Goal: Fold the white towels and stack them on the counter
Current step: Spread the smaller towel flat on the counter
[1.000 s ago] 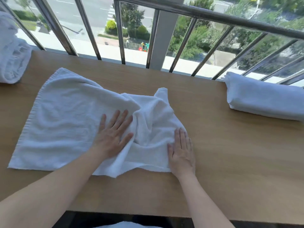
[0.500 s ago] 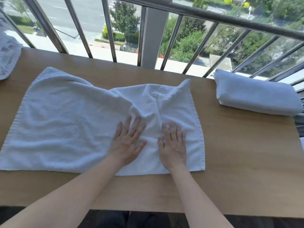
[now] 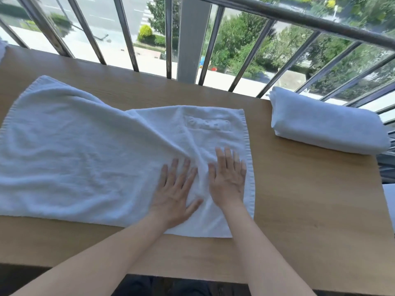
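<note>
A white towel (image 3: 85, 150) lies spread across the wooden counter (image 3: 310, 210), its right end nearly flat with a few creases. My left hand (image 3: 174, 189) presses flat on the towel near its lower right part, fingers straight. Just to the right, my right hand (image 3: 229, 176) also lies flat on the cloth, close to the towel's right hem. A wrinkle runs up between the two hands. A folded white towel (image 3: 324, 122) sits at the counter's far right.
A metal railing (image 3: 188, 39) with slanted bars runs along the counter's far edge, with street and trees below. A sliver of white cloth (image 3: 2, 50) shows at the far left edge. Bare wood lies between the spread towel and the folded one.
The bunched right end of the towel has been spread out flat. Both hands have moved together toward the towel's right side, and the view has shifted right.
</note>
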{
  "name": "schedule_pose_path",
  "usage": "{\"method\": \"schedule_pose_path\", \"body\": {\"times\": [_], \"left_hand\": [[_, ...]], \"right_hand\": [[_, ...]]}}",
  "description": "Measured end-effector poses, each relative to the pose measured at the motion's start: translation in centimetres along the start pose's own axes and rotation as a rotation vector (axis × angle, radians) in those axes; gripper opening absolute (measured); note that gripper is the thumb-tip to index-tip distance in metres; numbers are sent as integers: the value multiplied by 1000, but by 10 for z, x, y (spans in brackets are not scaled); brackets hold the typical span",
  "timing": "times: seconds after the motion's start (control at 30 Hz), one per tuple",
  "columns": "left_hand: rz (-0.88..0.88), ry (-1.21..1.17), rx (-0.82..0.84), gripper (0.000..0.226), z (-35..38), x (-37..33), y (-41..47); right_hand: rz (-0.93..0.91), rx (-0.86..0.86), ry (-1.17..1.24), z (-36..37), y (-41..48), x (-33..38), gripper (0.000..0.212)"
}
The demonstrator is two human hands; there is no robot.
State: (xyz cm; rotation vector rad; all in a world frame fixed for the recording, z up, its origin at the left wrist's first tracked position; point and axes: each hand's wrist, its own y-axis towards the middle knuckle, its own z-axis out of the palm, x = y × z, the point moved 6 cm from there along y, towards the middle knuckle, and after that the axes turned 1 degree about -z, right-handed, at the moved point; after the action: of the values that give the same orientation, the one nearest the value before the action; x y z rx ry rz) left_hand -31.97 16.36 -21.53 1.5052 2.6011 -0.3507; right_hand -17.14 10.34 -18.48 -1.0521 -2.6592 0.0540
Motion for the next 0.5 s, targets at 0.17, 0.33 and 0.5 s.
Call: {"method": "schedule_pose_path", "body": {"times": [0.17,0.33,0.5], "left_hand": [[38,19,-12,83,9,-34,-3],[-59,-35,-112,69,-5,-29,23],[-235,-6,-33,72,-10,-10,52]], "right_hand": [[-121,103,-52,10,18,-30,59],[32,30,-19,7,9,-64,60],[-119,-19,18,-7,47,-33,60]]}}
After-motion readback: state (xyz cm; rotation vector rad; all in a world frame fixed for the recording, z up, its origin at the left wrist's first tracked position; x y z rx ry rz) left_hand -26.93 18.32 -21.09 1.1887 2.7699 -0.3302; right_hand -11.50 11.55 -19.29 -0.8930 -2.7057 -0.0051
